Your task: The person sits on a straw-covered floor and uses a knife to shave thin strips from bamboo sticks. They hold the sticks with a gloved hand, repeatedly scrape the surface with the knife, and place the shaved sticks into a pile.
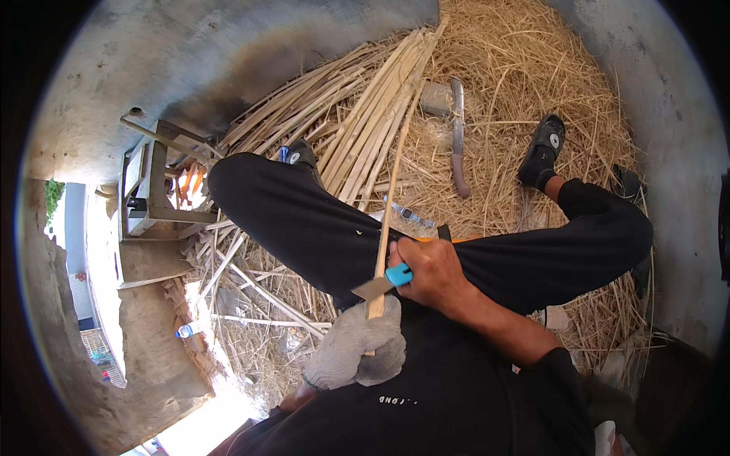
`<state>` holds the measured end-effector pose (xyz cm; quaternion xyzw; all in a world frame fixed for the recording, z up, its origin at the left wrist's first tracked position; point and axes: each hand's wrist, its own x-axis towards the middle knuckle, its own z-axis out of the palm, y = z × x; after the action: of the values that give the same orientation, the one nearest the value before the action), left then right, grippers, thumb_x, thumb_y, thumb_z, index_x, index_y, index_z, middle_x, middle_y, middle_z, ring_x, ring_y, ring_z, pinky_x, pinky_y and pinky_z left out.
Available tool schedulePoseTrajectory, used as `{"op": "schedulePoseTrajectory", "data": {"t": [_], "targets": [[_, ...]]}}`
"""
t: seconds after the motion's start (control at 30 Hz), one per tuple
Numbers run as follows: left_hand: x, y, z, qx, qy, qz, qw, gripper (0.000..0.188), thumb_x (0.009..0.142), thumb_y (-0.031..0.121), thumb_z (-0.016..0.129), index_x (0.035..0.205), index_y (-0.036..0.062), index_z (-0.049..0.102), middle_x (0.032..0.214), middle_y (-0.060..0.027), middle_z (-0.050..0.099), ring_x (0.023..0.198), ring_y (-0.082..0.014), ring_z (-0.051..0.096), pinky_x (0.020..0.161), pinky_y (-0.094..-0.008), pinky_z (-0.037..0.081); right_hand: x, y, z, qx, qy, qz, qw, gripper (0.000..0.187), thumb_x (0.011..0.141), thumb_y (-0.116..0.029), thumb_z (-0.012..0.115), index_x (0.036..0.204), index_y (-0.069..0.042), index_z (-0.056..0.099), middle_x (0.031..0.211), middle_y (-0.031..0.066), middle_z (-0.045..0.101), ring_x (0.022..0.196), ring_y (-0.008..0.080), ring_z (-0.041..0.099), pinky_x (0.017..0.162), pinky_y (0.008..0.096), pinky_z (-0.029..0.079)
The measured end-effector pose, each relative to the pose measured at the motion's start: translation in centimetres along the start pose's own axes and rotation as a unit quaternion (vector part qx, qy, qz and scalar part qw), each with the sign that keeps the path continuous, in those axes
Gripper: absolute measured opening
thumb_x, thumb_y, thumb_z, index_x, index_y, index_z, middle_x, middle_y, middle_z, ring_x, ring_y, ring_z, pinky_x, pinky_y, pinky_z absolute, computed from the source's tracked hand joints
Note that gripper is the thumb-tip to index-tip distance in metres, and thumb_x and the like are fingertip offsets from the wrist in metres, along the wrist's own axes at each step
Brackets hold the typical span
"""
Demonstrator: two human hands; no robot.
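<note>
My left hand (356, 348), in a pale knitted work glove, is closed around the near end of a long thin strip that looks like bamboo (393, 190). The strip runs up and away between my legs. In my bare right hand (437, 275) is a small knife (398, 275) with a light blue handle. Its short, broad blade lies across the strip just beyond the glove, pointing left. My right fingers and thumb also close in beside the strip; whether they grip it too is hard to tell.
A stack of long strips (376, 114) lies ahead, left of a machete (458, 125) on straw-like shavings (525, 53). Something like a wristwatch (411, 216) rests between my legs. To the left stand a wooden frame (158, 178) and a plastic bottle (188, 330). Grey walls (661, 114) enclose the spot.
</note>
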<state>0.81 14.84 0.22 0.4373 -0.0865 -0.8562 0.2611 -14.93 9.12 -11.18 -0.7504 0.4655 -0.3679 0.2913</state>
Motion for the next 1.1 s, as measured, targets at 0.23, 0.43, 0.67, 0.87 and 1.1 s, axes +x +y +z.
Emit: {"op": "schedulePoseTrajectory", "data": {"t": [0.23, 0.43, 0.67, 0.87, 1.1], "targets": [[0.2, 0.3, -1.3, 0.134, 0.053, -0.050, 0.988, 0.021, 0.091, 0.019, 0.062, 0.103, 0.0043, 0.055, 0.069, -0.0003, 0.051, 0.066, -0.0074, 0.054, 0.059, -0.0233, 0.046, 3.2, 6.3, -3.0, -0.120, 0.031, 0.163, 0.979, 0.017, 0.081, -0.015, 0.068, 0.075, 0.001, 0.063, 0.060, 0.0219, 0.060, 0.057, 0.0411, 0.062, 0.053, 0.0465, 0.049], [0.0, -0.2, 0.6, 0.025, 0.018, -0.035, 0.999, 0.017, 0.095, 0.015, 0.057, 0.084, 0.0113, 0.045, 0.055, 0.0012, 0.039, 0.039, -0.0096, 0.036, 0.037, -0.0261, 0.029, -0.7, -0.2, -2.7, 0.071, -0.063, -0.015, 0.995, 0.021, 0.078, -0.009, 0.069, 0.065, -0.005, 0.053, 0.051, 0.0136, 0.052, 0.049, 0.0336, 0.058, 0.046, 0.0422, 0.043], [-1.3, 0.4, 1.7, -0.009, 0.065, 0.035, 0.997, 0.021, 0.098, 0.017, 0.050, 0.081, 0.0141, 0.039, 0.046, 0.0027, 0.033, 0.035, -0.0088, 0.031, 0.033, -0.0258, 0.025, 1.7, 0.5, 2.3, 0.047, 0.076, -0.037, 0.995, 0.016, 0.077, -0.008, 0.069, 0.069, -0.003, 0.056, 0.051, 0.0142, 0.053, 0.049, 0.0351, 0.059, 0.047, 0.0457, 0.045], [-1.3, -0.6, 0.7, 0.010, 0.017, 0.013, 1.000, 0.024, 0.101, 0.020, 0.048, 0.080, 0.0148, 0.039, 0.046, 0.0039, 0.032, 0.035, -0.0082, 0.029, 0.034, -0.0237, 0.024, 3.8, 12.1, 0.1, -0.171, 0.021, 0.313, 0.934, 0.019, 0.083, -0.015, 0.065, 0.082, 0.004, 0.069, 0.069, 0.0267, 0.065, 0.067, 0.0425, 0.067, 0.059, 0.0516, 0.053], [-0.7, 1.1, 2.4, 0.125, -0.044, 0.033, 0.991, 0.022, 0.100, 0.021, 0.051, 0.083, 0.0095, 0.044, 0.049, 0.0020, 0.038, 0.036, -0.0080, 0.033, 0.034, -0.0229, 0.024, 2.1, 2.1, -1.4, 0.105, -0.016, 0.116, 0.988, 0.023, 0.084, -0.021, 0.069, 0.078, -0.002, 0.059, 0.066, 0.0225, 0.060, 0.069, 0.0443, 0.062, 0.060, 0.0480, 0.046]]}}
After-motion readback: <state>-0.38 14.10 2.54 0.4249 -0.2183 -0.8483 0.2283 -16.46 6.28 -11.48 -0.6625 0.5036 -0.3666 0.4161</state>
